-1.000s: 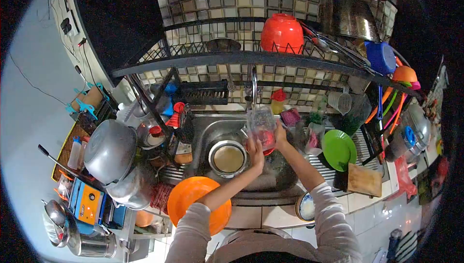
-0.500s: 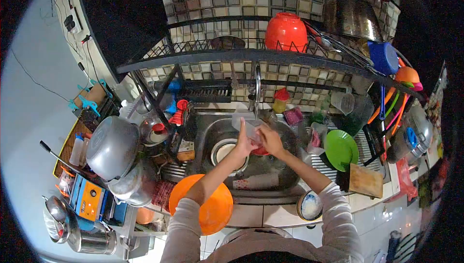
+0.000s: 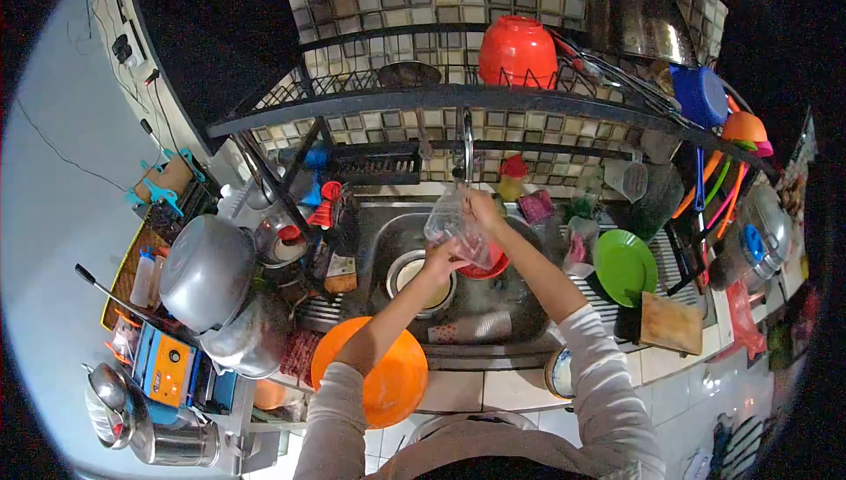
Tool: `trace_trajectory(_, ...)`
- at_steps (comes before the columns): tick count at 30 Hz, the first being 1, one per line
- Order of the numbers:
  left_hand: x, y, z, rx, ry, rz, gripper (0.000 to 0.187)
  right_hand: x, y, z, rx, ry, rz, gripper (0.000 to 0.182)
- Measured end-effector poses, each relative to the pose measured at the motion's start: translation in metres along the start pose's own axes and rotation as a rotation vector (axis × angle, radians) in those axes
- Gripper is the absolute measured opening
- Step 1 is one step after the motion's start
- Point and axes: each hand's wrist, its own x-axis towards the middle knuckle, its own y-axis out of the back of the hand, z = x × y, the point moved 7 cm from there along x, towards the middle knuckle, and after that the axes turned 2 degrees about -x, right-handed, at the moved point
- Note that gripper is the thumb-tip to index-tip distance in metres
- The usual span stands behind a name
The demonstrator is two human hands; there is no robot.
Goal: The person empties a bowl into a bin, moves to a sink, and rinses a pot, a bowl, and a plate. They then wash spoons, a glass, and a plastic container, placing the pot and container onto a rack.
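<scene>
A clear plastic container point(image 3: 458, 229) is tilted over the sink point(image 3: 381, 246), just below the tap point(image 3: 468, 141). My left hand point(image 3: 443, 258) grips its lower end. My right hand point(image 3: 481, 211) is closed at its upper right edge, close to the tap's mouth; its fingertips are partly hidden. Below the container, a red bowl point(image 3: 487, 270) shows in part behind it. To the left in the basin sits a round metal pot point(image 3: 395, 282) with something pale inside. A pale spotted item point(image 3: 467, 328) lies along the front of the basin.
An orange basin point(image 3: 388, 392) stands at the front left under my left forearm. Right of the sink are a green plate point(image 3: 626, 268) and a wooden board point(image 3: 670, 324). A dish rack point(image 3: 529, 99) with a red bowl spans above. Large pots point(image 3: 207, 268) crowd the left.
My right hand has moved up and back toward the tap. My left hand has shifted slightly down the container, which is now turned and tilted differently, uncovering more of the red bowl.
</scene>
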Motion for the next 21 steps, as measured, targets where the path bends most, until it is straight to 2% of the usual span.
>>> trace_trajectory(2, -0.003, -0.008, 0.005, -0.007, 0.047, -0.065, 0.035, -0.006, -0.007, -0.016, -0.191, 0.065, 0.153, 0.03)
trace_trajectory(3, -0.005, -0.012, 0.006, -0.019, 0.058, -0.092, 0.032, -0.002, -0.009, -0.015, -0.318, 0.08, 0.059, 0.026)
trace_trajectory(4, -0.008, -0.016, 0.007, -0.032, 0.07, -0.118, 0.028, 0.001, -0.007, -0.01, -0.317, 0.075, 0.06, 0.026)
trace_trajectory(6, -0.005, -0.013, 0.005, -0.036, 0.108, -0.125, 0.029, 0.001, -0.012, -0.016, -0.165, 0.28, 0.013, 0.022)
trace_trajectory(7, -0.012, -0.018, 0.011, -0.034, 0.107, -0.125, 0.027, -0.002, -0.009, -0.017, -0.164, 0.279, 0.013, 0.022)
trace_trajectory(9, -0.019, -0.022, 0.017, -0.03, 0.105, -0.124, 0.026, -0.024, -0.016, -0.04, -0.968, 0.6, -0.074, 0.027)
trace_trajectory(10, -0.017, -0.017, 0.02, -0.031, 0.059, -0.076, 0.025, -0.037, -0.012, -0.05, -0.966, 0.603, -0.073, 0.027)
trace_trajectory(12, -0.016, -0.018, 0.029, -0.035, 0.008, -0.034, 0.024, -0.068, -0.019, -0.042, -1.213, 0.342, -0.374, 0.032)
trace_trajectory(13, -0.019, -0.017, 0.031, -0.079, 0.025, 0.04, 0.023, -0.085, -0.019, -0.038, -1.217, 0.338, -0.373, 0.032)
trace_trajectory(15, -0.021, -0.014, 0.025, -0.125, 0.025, 0.102, 0.029, -0.128, -0.028, -0.035, -1.636, 0.719, -0.306, 0.03)
trace_trajectory(16, -0.02, -0.015, 0.022, -0.122, 0.029, 0.092, 0.029, -0.135, -0.025, -0.026, -1.641, 0.717, -0.296, 0.03)
trace_trajectory(18, -0.022, -0.022, 0.009, -0.118, 0.2, 0.011, 0.038, -0.14, -0.012, -0.02, -1.532, 0.73, -0.12, 0.027)
trace_trajectory(19, -0.036, -0.033, 0.014, -0.054, 0.198, 0.0, 0.051, -0.144, -0.008, -0.021, -1.505, 0.701, -0.082, 0.025)
trace_trajectory(20, -0.043, -0.039, 0.019, -0.052, 0.196, -0.003, 0.051, -0.14, 0.0, -0.016, -1.506, 0.703, -0.079, 0.025)
trace_trajectory(21, -0.049, -0.039, 0.024, -0.039, 0.152, -0.005, 0.055, -0.133, 0.019, -0.007, -1.178, 0.632, -0.067, 0.025)
